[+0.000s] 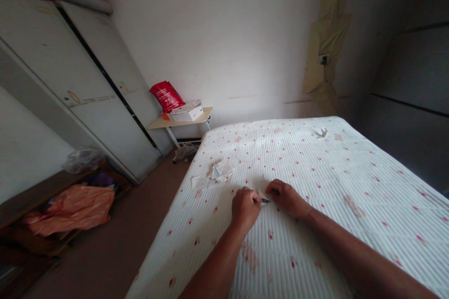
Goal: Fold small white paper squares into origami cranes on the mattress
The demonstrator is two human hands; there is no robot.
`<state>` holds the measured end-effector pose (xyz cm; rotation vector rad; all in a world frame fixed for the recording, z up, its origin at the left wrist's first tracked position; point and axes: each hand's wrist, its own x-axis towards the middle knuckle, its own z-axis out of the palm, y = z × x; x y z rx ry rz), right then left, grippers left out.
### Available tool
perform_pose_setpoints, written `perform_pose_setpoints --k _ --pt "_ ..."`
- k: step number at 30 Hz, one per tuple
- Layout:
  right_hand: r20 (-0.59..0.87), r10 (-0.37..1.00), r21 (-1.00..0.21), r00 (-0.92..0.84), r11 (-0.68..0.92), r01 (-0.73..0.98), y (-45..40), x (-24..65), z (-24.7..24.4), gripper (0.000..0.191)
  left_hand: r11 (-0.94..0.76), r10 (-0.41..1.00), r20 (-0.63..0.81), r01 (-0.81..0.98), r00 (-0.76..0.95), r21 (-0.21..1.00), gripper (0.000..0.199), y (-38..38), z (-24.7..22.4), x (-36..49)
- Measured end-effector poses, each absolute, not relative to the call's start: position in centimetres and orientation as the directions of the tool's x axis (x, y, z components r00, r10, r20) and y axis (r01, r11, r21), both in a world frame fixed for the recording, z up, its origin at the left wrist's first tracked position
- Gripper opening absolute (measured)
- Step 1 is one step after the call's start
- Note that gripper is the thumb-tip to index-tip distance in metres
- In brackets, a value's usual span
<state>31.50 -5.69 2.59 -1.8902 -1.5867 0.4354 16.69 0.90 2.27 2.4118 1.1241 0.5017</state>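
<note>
My left hand and my right hand are close together over a white mattress with a ribbed, red-dotted cover. Between them is a small pale piece of paper, with a narrow dark part at its lower edge. Both hands have curled fingers and pinch this paper from opposite sides. Just beyond my left hand lie several printed paper pieces, partly overlapping. Farther off, near the mattress's back right, rests a crumpled white scrap.
At the back left a small table bears a white box and a red bag. A wardrobe lines the left side. An orange plastic bag lies low at left. A wall socket is behind the mattress.
</note>
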Motion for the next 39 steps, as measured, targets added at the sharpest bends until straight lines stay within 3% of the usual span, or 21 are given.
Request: perform_pose_setpoints --k 6,18,24,32,36,39 --pt "0.202 0.979 -0.687 0.037 0.115 0.718 -6.8 31.6 2.9 0.046 -0.643 0.736 0.257 0.529 0.626 0.553 0.019 0.5 1.6 15.8" --pt "0.386 0.920 -0.458 -0.069 0.256 0.851 -6.0 31.8 0.9 0.020 -0.649 0.737 0.274 0.537 0.617 0.539 0.024 0.0 1.5 16.0" --pt "0.448 0.892 -0.420 -0.066 0.275 0.865 -6.0 31.6 1.2 0.017 -0.652 0.740 0.316 0.517 0.594 0.554 0.027 0.1 1.2 16.0" --pt "0.539 0.842 -0.550 -0.023 0.372 0.748 -6.1 31.5 1.4 0.015 -0.669 0.730 0.439 0.418 0.523 0.615 0.020 0.3 1.2 16.0" --pt "0.477 0.875 -0.691 0.078 0.318 0.650 -6.5 31.1 2.1 0.015 -0.689 0.707 0.504 0.323 0.496 0.649 0.010 0.1 1.4 15.8" --pt "0.375 0.912 -0.826 0.165 0.248 0.505 -6.7 30.6 2.6 0.020 -0.620 0.751 0.468 0.252 0.465 0.743 0.008 0.0 1.3 15.9"
